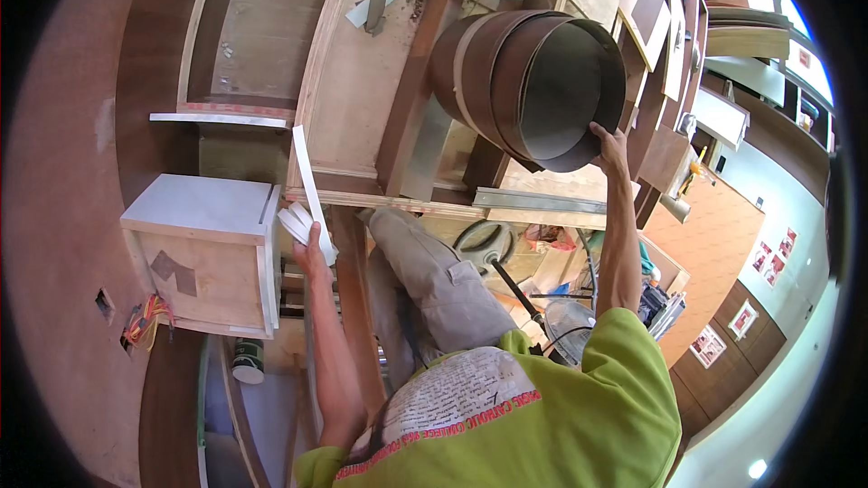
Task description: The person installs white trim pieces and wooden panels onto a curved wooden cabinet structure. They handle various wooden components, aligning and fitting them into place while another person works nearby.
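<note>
My left hand (312, 251) grips a loose coil of white strip (294, 221); a length of it (307, 172) sticks up beside a wooden cabinet frame (353, 117). My right hand (608, 146) holds the near rim of a large coiled roll of brown sheet banding (479, 81), tilted on its side over the cabinet's compartments, its inside dark. Just left of my left hand is a white-topped drawer box (199, 203) with a plywood front face. A metal rail (538, 201) lies along the cabinet's edge below the roll.
Offcuts (380, 9) lie inside the cabinet. My legs (420, 276) are below it, near a standing fan (565, 334). Loose wires (149, 321) hang from the left wall, above a green can (249, 360). Stacked boards (741, 41) and an orange panel (692, 262) are at right.
</note>
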Demonstrator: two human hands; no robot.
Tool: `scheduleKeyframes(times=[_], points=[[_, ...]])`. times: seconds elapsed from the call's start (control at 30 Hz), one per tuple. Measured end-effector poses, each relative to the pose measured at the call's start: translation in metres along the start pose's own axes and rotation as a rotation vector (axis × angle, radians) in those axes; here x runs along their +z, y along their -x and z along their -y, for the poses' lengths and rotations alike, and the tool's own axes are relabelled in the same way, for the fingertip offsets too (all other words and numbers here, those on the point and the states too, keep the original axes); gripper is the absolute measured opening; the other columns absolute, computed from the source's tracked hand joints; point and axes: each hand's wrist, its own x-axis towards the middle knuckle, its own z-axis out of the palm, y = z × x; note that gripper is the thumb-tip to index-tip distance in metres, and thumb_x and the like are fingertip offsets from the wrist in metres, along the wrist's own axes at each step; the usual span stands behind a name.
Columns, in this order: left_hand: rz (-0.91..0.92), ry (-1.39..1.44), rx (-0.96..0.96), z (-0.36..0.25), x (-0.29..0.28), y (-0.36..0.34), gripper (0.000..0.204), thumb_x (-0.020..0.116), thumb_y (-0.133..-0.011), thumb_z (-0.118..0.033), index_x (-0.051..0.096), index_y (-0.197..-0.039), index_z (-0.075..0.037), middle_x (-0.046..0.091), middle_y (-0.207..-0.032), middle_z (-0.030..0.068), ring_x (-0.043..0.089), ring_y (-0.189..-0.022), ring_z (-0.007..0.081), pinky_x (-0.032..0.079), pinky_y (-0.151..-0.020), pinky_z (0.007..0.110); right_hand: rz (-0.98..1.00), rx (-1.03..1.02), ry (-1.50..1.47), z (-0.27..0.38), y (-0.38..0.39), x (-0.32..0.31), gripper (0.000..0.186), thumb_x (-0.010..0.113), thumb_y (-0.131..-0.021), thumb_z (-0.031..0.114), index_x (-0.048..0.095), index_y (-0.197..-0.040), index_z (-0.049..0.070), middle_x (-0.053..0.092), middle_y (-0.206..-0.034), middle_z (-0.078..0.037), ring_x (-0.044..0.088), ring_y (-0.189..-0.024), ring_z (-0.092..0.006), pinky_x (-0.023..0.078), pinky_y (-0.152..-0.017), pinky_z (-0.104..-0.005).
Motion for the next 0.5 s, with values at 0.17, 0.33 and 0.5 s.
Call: scheduleKeyframes(times=[0.17,0.33,0.5], points=[[-0.019,0.022,0.029,0.004,-0.001,0.002,0.036,0.067,-0.079,-0.019,0.054,-0.106,0.001,0.062,-0.081,0.0067,0.059,-0.065,0.0153,0.047,-0.058,0.028,-0.111,0.007,0.085,0.002,0.001,-0.002,0.02,0.062,-0.077,0.001,0.06,-0.095,-0.006,0.065,-0.085,-0.011,0.062,-0.071,-0.018,0.051,-0.063,-0.0275],[-0.04,0.057,0.044,0.006,0.009,0.003,0.035,0.067,-0.079,-0.019,0.054,-0.106,0.001,0.061,-0.082,0.0071,0.058,-0.065,0.015,0.046,-0.057,0.029,-0.162,-0.04,0.139,0.012,0.006,0.003,0.015,0.061,-0.077,0.003,0.06,-0.09,-0.005,0.062,-0.072,-0.007,0.052,-0.047,-0.011,0.041,-0.04,-0.0247],[-0.065,0.104,0.057,0.006,0.012,0.005,0.034,0.067,-0.08,-0.018,0.054,-0.105,0.001,0.061,-0.083,0.0069,0.058,-0.065,0.0148,0.046,-0.057,0.028,-0.125,-0.034,0.18,0.011,-0.003,-0.018,0.019,0.062,-0.078,0.005,0.059,-0.094,-0.005,0.063,-0.074,-0.009,0.057,-0.049,-0.0132,0.042,-0.037,-0.0216]])
